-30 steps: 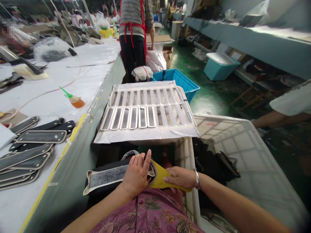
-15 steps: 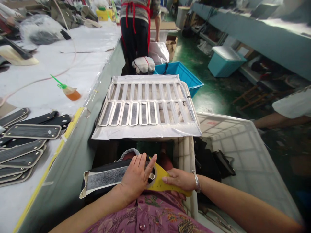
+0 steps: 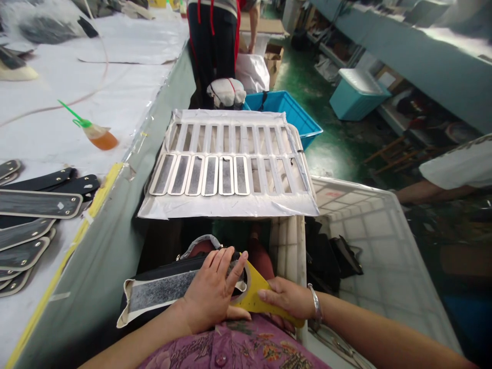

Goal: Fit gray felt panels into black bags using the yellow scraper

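Observation:
A black bag [image 3: 169,269] lies across my lap with a grey-topped handle loop [image 3: 202,241] behind it. Along its upper side runs a grey speckled strip with a cream border [image 3: 161,291]; its left end curls up. My left hand [image 3: 213,287] lies over the right part of this strip, fingers stretched out and thumb apart. In my right hand [image 3: 290,297] is a flat yellow tool [image 3: 257,289], gripped at its narrow end. Its wide, curved end reaches the bag's right end beside my left fingers. What that end touches is partly hidden.
Ahead stands a white slotted rack [image 3: 269,207] bearing several pale-rimmed strips [image 3: 194,176]. Dark strips [image 3: 28,251] and a glue bottle [image 3: 99,136] lie on the left table [image 3: 126,87]. A white crate [image 3: 388,256] holds black items; beyond are a blue crate [image 3: 284,110] and a co-worker [image 3: 213,41].
The view has tilted slightly down and shifted. My left thumb now shows low, spread beside the yellow tool. Both hands stay at the bag's right end.

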A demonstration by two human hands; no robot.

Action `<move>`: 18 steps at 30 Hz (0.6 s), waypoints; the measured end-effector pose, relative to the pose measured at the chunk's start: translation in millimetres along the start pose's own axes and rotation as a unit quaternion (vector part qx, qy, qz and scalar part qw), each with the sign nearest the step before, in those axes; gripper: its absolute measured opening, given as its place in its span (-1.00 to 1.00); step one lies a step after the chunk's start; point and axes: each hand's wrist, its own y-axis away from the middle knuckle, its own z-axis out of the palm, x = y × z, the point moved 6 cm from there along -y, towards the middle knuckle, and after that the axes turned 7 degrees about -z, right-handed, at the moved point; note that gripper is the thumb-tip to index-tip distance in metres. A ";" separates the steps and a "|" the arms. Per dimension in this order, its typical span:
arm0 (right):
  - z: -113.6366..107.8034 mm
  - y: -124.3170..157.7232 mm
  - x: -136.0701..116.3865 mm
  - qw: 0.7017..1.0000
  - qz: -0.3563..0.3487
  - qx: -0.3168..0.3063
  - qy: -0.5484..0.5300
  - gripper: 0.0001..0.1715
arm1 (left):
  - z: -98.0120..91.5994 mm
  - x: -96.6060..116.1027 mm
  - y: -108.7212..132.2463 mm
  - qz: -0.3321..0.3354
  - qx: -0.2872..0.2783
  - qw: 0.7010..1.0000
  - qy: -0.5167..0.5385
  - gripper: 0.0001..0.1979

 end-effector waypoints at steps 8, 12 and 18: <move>0.5 -2.9 2.8 0.997 -0.046 0.057 0.020 -0.32 | 2.3 -1.6 0.0 0.018 0.001 1.000 0.011 0.08; 3.0 -1.5 -0.1 0.997 -0.051 0.064 0.012 -0.29 | 6.9 -2.2 -0.3 0.013 -0.023 1.000 0.000 0.10; 4.2 0.7 -5.7 0.997 -0.037 0.052 0.038 -0.32 | 8.4 0.6 1.2 0.009 -0.034 0.999 -0.032 0.03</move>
